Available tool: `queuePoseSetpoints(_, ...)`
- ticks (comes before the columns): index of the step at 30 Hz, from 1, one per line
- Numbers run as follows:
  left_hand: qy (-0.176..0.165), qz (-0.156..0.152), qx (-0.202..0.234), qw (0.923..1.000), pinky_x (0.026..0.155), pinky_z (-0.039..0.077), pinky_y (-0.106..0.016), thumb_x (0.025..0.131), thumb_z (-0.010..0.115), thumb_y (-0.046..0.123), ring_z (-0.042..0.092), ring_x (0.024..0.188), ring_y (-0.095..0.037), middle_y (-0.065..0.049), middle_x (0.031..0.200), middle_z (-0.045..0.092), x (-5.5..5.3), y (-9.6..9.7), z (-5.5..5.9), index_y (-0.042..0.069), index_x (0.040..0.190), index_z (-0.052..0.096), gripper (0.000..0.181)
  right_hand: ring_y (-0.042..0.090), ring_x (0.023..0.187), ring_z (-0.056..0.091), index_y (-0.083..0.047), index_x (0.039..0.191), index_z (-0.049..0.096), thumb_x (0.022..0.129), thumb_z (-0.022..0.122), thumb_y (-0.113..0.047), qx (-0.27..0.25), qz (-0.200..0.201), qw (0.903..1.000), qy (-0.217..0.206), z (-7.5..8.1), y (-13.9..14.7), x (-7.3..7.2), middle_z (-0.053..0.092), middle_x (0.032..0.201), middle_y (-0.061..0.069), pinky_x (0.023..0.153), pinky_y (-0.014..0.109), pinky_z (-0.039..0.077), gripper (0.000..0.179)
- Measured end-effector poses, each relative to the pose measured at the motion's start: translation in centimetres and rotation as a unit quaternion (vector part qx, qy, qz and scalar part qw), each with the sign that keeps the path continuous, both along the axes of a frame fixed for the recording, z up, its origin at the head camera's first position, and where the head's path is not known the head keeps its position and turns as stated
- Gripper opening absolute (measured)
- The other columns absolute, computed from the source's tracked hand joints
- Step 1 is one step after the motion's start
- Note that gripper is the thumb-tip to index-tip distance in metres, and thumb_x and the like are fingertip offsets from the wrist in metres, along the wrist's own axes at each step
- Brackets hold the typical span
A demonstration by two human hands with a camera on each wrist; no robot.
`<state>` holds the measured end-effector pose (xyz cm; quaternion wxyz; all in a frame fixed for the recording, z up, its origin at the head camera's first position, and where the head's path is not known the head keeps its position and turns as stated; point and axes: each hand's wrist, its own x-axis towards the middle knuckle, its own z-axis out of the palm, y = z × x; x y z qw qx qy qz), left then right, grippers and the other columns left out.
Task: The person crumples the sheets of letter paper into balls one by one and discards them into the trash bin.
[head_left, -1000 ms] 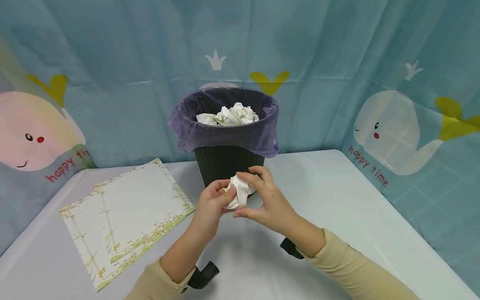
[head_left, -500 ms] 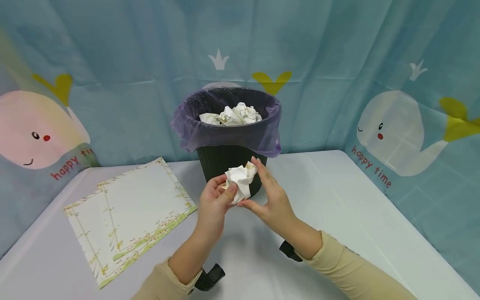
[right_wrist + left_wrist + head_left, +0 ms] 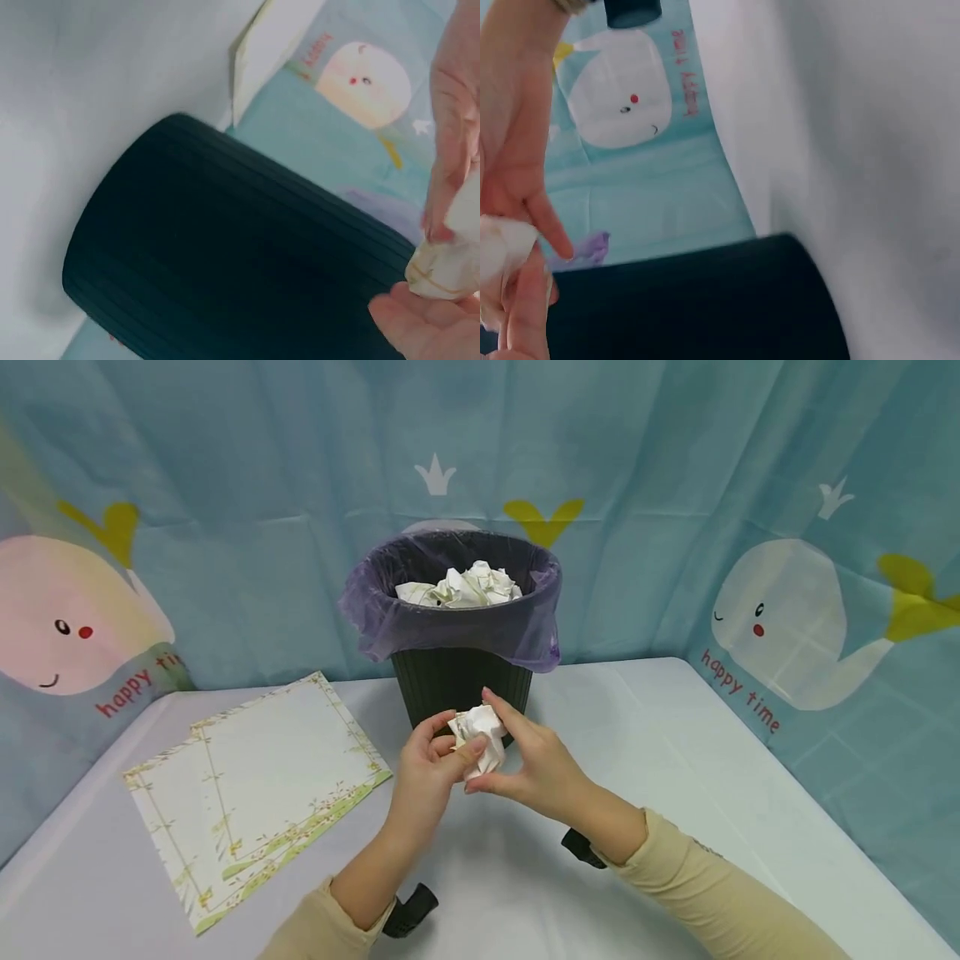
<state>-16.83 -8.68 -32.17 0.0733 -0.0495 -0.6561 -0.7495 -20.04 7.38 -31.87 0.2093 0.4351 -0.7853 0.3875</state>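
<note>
Between both hands, in front of the bin, is a crumpled ball of white paper [image 3: 482,731]. My left hand [image 3: 426,768] pinches it from the left, thumb on its near face and fingers behind. My right hand [image 3: 542,768] cups it from the right, fingertips at its upper side and thumb below. In the left wrist view the paper ball [image 3: 506,244] shows only in part, at the left edge. The right wrist view has the ball [image 3: 442,271] at its right edge, with a printed line on its surface.
Just beyond the hands stands a dark ribbed bin [image 3: 427,681], lined with a purple plastic bag [image 3: 457,631] and holding crumpled papers [image 3: 480,585]. Flat sheets with floral borders [image 3: 285,768] overlap at the left of the white table [image 3: 652,760]. A blue whale-print curtain [image 3: 300,577] hangs behind.
The paper ball has turned and looks more compact than half a second ago. My right fingers, straighter and raised then, have bent down over it, and both hands sit slightly lower.
</note>
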Motion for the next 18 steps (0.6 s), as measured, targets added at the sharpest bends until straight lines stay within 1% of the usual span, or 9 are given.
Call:
queuePoseSetpoints(4, 0.020, -0.036, -0.037, 0.9984, 0.075, 0.056, -0.027, 0.086, 0.071, 0.000, 0.067, 0.091, -0.020, -0.019, 0.106, 0.065, 0.1, -0.8, 0.2, -0.007, 0.127, 0.048, 0.048, 0.027, 0.108, 0.061, 0.011, 0.138, 0.040, 0.066, 0.090, -0.011, -0.010, 0.021, 0.9996, -0.014, -0.3, 0.0, -0.1, 0.059, 0.126, 0.022, 0.091, 0.039, 0.051, 0.090)
queuePoseSetpoints(6, 0.027, -0.066, -0.061, 0.9956, 0.076, 0.056, -0.029, 0.086, 0.071, 0.001, 0.067, 0.096, -0.024, -0.020, 0.113, 0.063, 0.2, -1.2, 0.3, -0.006, 0.130, 0.046, 0.051, 0.025, 0.106, 0.061, 0.009, 0.135, 0.043, 0.066, 0.090, -0.010, -0.013, 0.029, 0.9995, -0.006, -0.4, 0.1, -0.2, 0.061, 0.123, 0.019, 0.090, 0.037, 0.052, 0.086)
queuePoseSetpoints(7, 0.032, -0.084, -0.078, 0.9929, 0.078, 0.056, -0.029, 0.087, 0.070, 0.001, 0.066, 0.099, -0.025, -0.020, 0.119, 0.061, 0.3, -1.5, 0.3, -0.006, 0.132, 0.044, 0.053, 0.025, 0.104, 0.062, 0.008, 0.134, 0.044, 0.066, 0.090, -0.009, -0.018, 0.036, 0.9992, -0.006, -0.5, 0.3, -0.2, 0.062, 0.121, 0.018, 0.089, 0.036, 0.052, 0.084)
queuePoseSetpoints(9, 0.053, -0.122, -0.106, 0.9854, 0.082, 0.055, -0.031, 0.089, 0.068, 0.000, 0.063, 0.107, -0.029, -0.022, 0.129, 0.056, 0.5, -2.2, 0.3, -0.006, 0.137, 0.040, 0.056, 0.024, 0.104, 0.062, 0.009, 0.134, 0.041, 0.064, 0.090, -0.003, -0.033, 0.055, 0.9977, -0.018, -0.6, 0.7, -0.3, 0.062, 0.119, 0.019, 0.089, 0.033, 0.052, 0.086)
queuePoseSetpoints(10, 0.068, -0.140, -0.123, 0.9802, 0.085, 0.054, -0.032, 0.089, 0.067, -0.001, 0.062, 0.110, -0.030, -0.022, 0.133, 0.054, 0.6, -2.5, 0.3, -0.006, 0.139, 0.038, 0.058, 0.024, 0.104, 0.062, 0.010, 0.135, 0.039, 0.064, 0.089, 0.000, -0.044, 0.069, 0.9962, -0.030, -0.5, 0.9, -0.3, 0.062, 0.118, 0.021, 0.089, 0.032, 0.051, 0.087)
queuePoseSetpoints(12, 0.107, -0.160, -0.163, 0.9677, 0.091, 0.051, -0.034, 0.090, 0.067, 0.000, 0.059, 0.115, -0.031, -0.021, 0.139, 0.050, 0.6, -3.1, 0.3, -0.006, 0.143, 0.035, 0.062, 0.021, 0.105, 0.061, 0.012, 0.136, 0.034, 0.065, 0.087, 0.004, -0.070, 0.101, 0.9904, -0.063, -0.4, 1.3, -0.4, 0.060, 0.117, 0.024, 0.090, 0.029, 0.051, 0.089)
queuePoseSetpoints(14, 0.143, -0.162, -0.192, 0.9574, 0.095, 0.049, -0.036, 0.089, 0.068, 0.001, 0.058, 0.118, -0.030, -0.020, 0.138, 0.052, 0.6, -3.4, 0.3, -0.006, 0.144, 0.036, 0.064, 0.019, 0.107, 0.059, 0.014, 0.137, 0.031, 0.071, 0.085, -0.002, -0.085, 0.132, 0.9837, -0.088, -0.3, 1.6, -0.4, 0.058, 0.118, 0.027, 0.092, 0.028, 0.050, 0.087)
queuePoseSetpoints(15, 0.162, -0.156, -0.207, 0.9521, 0.096, 0.048, -0.038, 0.088, 0.070, 0.001, 0.057, 0.118, -0.030, -0.020, 0.137, 0.053, 0.6, -3.5, 0.3, -0.006, 0.144, 0.037, 0.066, 0.018, 0.108, 0.058, 0.015, 0.137, 0.030, 0.075, 0.083, -0.008, -0.085, 0.144, 0.9816, -0.093, -0.3, 1.7, -0.4, 0.057, 0.119, 0.028, 0.093, 0.027, 0.049, 0.085)
queuePoseSetpoints(18, 0.205, -0.130, -0.234, 0.9416, 0.096, 0.047, -0.038, 0.083, 0.074, 0.000, 0.058, 0.119, -0.028, -0.018, 0.135, 0.055, 0.7, -3.6, 0.1, -0.007, 0.142, 0.040, 0.068, 0.018, 0.113, 0.056, 0.017, 0.136, 0.032, 0.084, 0.074, -0.032, -0.068, 0.160, 0.9810, -0.085, -0.4, 1.7, -0.7, 0.055, 0.124, 0.030, 0.097, 0.030, 0.047, 0.083)
